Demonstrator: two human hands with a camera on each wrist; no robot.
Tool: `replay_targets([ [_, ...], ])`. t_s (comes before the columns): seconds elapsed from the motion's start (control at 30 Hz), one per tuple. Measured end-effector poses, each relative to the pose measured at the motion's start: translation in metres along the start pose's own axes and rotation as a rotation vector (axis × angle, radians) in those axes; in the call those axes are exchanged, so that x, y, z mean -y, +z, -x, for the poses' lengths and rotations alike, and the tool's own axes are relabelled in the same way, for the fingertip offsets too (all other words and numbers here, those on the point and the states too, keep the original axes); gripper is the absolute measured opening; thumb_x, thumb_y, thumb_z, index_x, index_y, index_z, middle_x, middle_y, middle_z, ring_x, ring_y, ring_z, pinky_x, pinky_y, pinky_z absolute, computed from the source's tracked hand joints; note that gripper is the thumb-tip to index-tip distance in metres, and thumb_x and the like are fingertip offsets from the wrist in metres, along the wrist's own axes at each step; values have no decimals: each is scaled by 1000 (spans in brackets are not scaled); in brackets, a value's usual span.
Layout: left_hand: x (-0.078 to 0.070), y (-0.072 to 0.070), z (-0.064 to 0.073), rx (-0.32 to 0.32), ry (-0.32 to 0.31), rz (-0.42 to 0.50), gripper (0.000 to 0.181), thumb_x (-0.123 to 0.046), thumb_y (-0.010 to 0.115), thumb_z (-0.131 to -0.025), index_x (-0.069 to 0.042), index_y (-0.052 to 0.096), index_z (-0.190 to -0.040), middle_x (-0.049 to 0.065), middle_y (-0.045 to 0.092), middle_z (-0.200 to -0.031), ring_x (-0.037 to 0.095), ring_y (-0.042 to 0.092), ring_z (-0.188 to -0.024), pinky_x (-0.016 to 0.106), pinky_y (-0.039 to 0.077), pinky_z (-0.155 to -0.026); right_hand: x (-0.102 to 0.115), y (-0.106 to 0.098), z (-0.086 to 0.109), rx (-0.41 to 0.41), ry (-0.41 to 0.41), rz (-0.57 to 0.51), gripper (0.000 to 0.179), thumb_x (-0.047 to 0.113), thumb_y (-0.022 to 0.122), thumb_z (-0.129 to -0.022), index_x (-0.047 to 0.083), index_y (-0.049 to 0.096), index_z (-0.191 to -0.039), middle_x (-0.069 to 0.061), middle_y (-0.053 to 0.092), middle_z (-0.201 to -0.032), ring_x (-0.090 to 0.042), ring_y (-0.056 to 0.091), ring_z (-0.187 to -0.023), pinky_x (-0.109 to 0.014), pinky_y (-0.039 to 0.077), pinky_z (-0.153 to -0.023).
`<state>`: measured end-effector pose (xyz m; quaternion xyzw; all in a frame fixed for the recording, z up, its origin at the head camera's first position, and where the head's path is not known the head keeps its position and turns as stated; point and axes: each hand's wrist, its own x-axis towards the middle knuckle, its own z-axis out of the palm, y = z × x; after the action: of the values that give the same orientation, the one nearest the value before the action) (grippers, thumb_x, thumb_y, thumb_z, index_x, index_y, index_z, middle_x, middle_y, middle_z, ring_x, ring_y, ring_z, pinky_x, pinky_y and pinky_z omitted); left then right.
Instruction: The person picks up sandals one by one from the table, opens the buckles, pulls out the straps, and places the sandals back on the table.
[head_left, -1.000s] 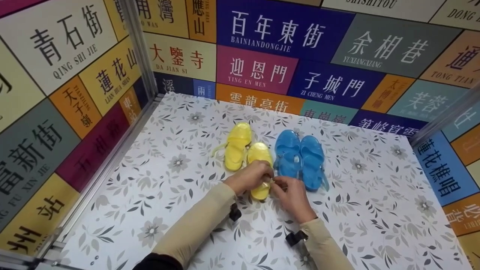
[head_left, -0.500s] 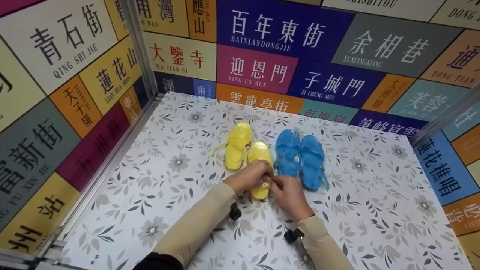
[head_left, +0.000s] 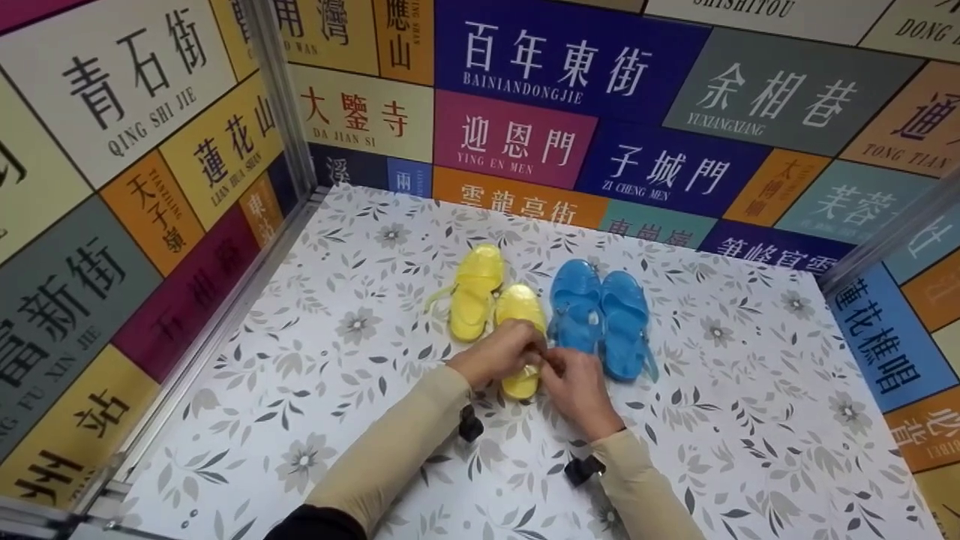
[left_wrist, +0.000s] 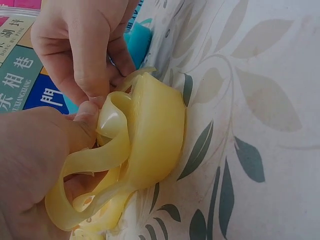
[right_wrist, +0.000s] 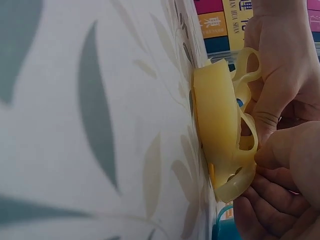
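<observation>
Both hands work at the strap [left_wrist: 95,160] of the nearer yellow jelly sandal [head_left: 519,304], which lies sole down with its toe away from me. Reaching over the sandal, my left hand [head_left: 504,351] pinches the strap between thumb and fingers. From the right side, my right hand [head_left: 583,390] pinches the strap's end, its fingertips meeting the left ones. In the left wrist view the strap loops up above the sandal's heel [left_wrist: 155,130]. The buckle area is hidden behind the fingers. The right wrist view shows the sandal's side [right_wrist: 215,110] close beside both hands.
A second yellow sandal [head_left: 478,281] lies to the left, its strap hanging loose outward. Two blue sandals [head_left: 576,289] stand side by side just right of my hands. The floral-patterned surface [head_left: 360,442] meets sign-printed walls [head_left: 570,52] at the back and sides.
My right hand has drawn slightly left and away from me, bringing its fingertips against the left hand's. The left hand and all the sandals have stayed in place.
</observation>
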<state>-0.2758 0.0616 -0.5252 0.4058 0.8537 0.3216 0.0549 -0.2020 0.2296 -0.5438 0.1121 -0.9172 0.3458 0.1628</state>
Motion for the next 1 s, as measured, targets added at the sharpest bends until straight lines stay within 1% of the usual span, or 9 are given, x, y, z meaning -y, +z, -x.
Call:
replay_targets([
  [0.1, 1, 1, 2, -15, -18, 24, 14, -1, 76, -92, -7, 81, -104, 5, 78, -99, 19, 71, -96, 21, 55, -88, -2, -1, 2, 46, 56, -56, 9, 17, 77, -96, 10, 82, -98, 2, 77, -84, -12, 69, -75, -32, 56, -67],
  [0.2, 1, 2, 3, -18, -33, 29, 13, -1, 77, -91, -8, 82, -102, 3, 77, -97, 17, 69, -94, 21, 55, -89, -3, -5, 4, 108, 124, -105, 12, 21, 77, -98, 12, 81, -104, 4, 78, -90, -10, 71, -81, -29, 57, -71],
  [0.3, 2, 2, 3, -19, -35, 48, 12, -2, 76, -91, -8, 82, -100, 3, 77, -95, 16, 69, -93, 22, 55, -89, -5, -8, 5, 136, 149, -113, 10, 18, 76, -98, 12, 80, -104, 4, 77, -89, -10, 70, -81, -28, 57, -72],
  [0.37, 2, 1, 3, -15, -41, 65, 11, -2, 76, -92, -8, 82, -100, 3, 77, -96, 16, 69, -93, 22, 55, -89, -6, -9, 5, 129, 132, -100, 7, 16, 77, -98, 11, 80, -102, 3, 77, -88, -10, 70, -79, -29, 57, -71],
  [0.47, 2, 0, 2, 4, -57, 80, 11, -3, 75, -94, -7, 81, -102, 4, 77, -97, 17, 70, -94, 22, 56, -88, -7, -9, 5, 109, 74, -69, 7, 14, 77, -97, 10, 81, -99, 2, 78, -87, -12, 72, -79, -32, 59, -71],
  [0.57, 2, 1, 1, 18, -67, 79, 11, -3, 73, -95, -6, 80, -104, 5, 77, -100, 17, 70, -96, 23, 56, -89, -9, -9, 4, 102, 20, -39, 8, 11, 76, -95, 10, 83, -99, 1, 79, -90, -14, 72, -83, -36, 60, -74],
  [0.67, 2, 1, 0, 20, -75, 79, 12, -3, 73, -95, -6, 80, -104, 5, 77, -101, 17, 70, -97, 24, 56, -90, -10, -11, 4, 122, 18, -36, 10, 11, 77, -95, 12, 84, -102, 3, 79, -93, -14, 72, -87, -38, 60, -77],
  [0.8, 2, 2, 1, 21, -97, 96, 12, -3, 73, -96, -6, 80, -105, 4, 76, -101, 16, 69, -97, 25, 56, -91, -11, -12, 5, 147, 42, -49, 11, 13, 79, -95, 14, 84, -104, 4, 80, -96, -13, 72, -90, -38, 60, -79],
  [1.0, 2, 0, 1, 29, -91, 97, 12, -3, 73, -95, -7, 80, -105, 4, 77, -99, 16, 70, -96, 24, 56, -90, -9, -9, 5, 122, 3, -20, 8, 9, 77, -93, 10, 83, -99, -1, 79, -90, -16, 71, -84, -38, 59, -75],
])
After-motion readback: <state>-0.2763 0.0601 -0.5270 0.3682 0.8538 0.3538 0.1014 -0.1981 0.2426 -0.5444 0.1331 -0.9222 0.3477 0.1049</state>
